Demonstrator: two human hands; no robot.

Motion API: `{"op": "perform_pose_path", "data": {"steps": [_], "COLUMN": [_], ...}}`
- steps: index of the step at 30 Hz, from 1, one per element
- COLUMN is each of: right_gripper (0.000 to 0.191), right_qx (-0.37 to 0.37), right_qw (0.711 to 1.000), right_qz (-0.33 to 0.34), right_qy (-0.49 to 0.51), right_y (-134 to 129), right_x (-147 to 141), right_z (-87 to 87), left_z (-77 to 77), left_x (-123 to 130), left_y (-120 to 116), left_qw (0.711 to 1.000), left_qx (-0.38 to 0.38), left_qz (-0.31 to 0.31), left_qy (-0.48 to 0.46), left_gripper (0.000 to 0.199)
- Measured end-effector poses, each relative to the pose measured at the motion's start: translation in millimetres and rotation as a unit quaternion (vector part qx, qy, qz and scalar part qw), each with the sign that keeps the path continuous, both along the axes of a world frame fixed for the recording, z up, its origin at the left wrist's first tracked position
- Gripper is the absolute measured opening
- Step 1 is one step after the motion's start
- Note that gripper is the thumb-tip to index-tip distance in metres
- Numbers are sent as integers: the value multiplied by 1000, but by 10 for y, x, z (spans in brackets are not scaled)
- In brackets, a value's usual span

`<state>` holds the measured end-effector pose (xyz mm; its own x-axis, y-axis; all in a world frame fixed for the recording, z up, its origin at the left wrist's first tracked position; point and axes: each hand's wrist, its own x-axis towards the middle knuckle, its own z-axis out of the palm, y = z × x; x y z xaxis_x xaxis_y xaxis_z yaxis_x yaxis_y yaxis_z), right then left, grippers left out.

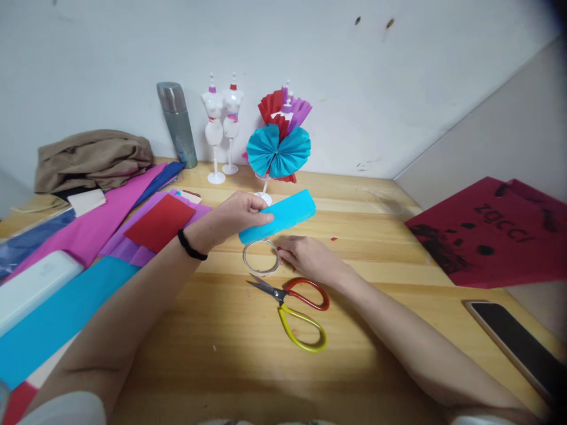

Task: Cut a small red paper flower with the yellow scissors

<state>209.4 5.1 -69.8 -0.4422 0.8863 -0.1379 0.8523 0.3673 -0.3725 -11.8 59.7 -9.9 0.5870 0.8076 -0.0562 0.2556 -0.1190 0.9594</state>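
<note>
My left hand (241, 217) pinches a folded strip of bright blue paper (290, 213) by its left part, holding it tilted over the table. Just below it is a thin whitish ring (245, 262), which looks like a narrow roll of tape. My right hand (305, 255) rests low by the ring's right edge, its fingers curled together against the rim; the fingertips are partly hidden. Nearer to me lie scissors (278, 294) with one red and one yellow handle, blades slightly apart and pointing left.
Behind stand white mini dress forms (214, 133), one with a pleated blue paper fan (278, 152). A grey flask (177, 124) leans at the wall. Coloured sheets, including a red one (160, 223), lie left. A red bag (491, 236) and phone (514, 339) are right.
</note>
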Motion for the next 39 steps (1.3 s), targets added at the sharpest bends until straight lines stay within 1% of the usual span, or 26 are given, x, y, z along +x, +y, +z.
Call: {"op": "perform_pose_path", "data": {"steps": [1,3,5,7,9,10,11,13,17,20,23,24,25,28,30,33,37,39], "right_gripper": [27,26,24,20,9,7,9,10,18,19,12,9,11,23,25,22,25,25], "right_qx": [6,12,13,13,12,12,13,17,20,14,10,13,21,62,92,121,153,151], "right_qw": [1000,999,998,997,996,996,995,995,995,995,993,992,991,991,993,992,975,967], "right_qz": [-16,-25,-30,-38,-45,-49,-50,-47,-13,16,72,84,91,92,62,-39,-161,-201], "right_qy": [8,35,49,59,73,79,84,90,98,100,95,94,94,80,34,-6,-32,-51], "right_y": [6,23,38,46,50,51,52,57,57,22,-36,-53,-66,-87,-89,-67,72,163], "right_x": [-1,18,60,109,148,161,169,174,180,229,314,343,368,418,450,579,955,1129], "right_z": [-45,-127,-190,-234,-259,-265,-266,-258,-203,-144,-118,-127,-145,-246,-324,-400,-396,-371], "left_z": [0,-10,-37,-84,-148,-185,-224,-304,-419,-451,-465,-471,-480,-510,-522,-508,-461,-451], "left_x": [-5,-18,-24,-16,3,12,18,13,-60,-111,-128,-129,-130,-133,-135,-137,-130,-122], "left_y": [1,10,26,42,60,72,88,138,275,347,373,376,379,387,392,389,374,372], "left_qw": [1000,999,996,988,966,953,941,933,934,933,931,930,930,931,931,930,931,933], "left_qx": [13,39,62,74,81,85,95,101,121,129,126,124,122,122,126,129,126,121], "left_qz": [-2,-9,-42,-122,-222,-263,-287,-298,-271,-260,-259,-260,-260,-256,-255,-260,-263,-262], "left_qy": [6,20,37,61,101,124,149,173,200,215,225,227,229,231,230,225,217,215], "left_gripper": [14,16,20,23,21,19,16,13,17,22,21,20,20,16,14,16,19,20]}}
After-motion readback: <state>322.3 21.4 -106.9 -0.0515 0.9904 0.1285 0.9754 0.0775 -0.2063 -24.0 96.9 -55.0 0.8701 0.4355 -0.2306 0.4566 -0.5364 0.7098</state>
